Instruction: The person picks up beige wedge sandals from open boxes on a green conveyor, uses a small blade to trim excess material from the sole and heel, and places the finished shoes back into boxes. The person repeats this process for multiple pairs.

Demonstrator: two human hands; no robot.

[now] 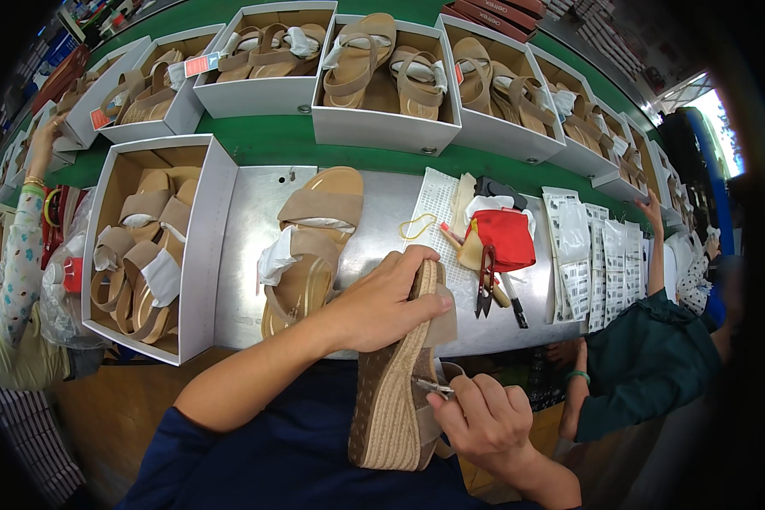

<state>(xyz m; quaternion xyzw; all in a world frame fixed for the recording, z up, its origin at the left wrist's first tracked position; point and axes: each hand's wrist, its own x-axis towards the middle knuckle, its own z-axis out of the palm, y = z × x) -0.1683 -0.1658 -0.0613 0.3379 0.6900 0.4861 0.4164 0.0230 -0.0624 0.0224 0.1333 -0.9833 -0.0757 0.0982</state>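
My left hand [388,299] grips the toe end of a wedge sandal [399,416], its woven rope side turned up and its patterned brown sole to the left. In my right hand [489,422] is a small silver metal tool [432,386]; its tip is against the sandal's side by the strap, while the fingers hide the rest. Another tan sandal [319,221] lies on the metal table, white paper wrapped on its strap. Left of it stands an open white box [210,246] with a pair of paper-stuffed sandals [149,255].
Red-handled snips [485,285], a red pouch [503,240], a black marker [515,306] and sticker sheets [569,255] lie on the right. Several sandal boxes [391,127] line the green belt [272,140] behind. Co-workers' arms reach in at left [34,183] and right [653,246].
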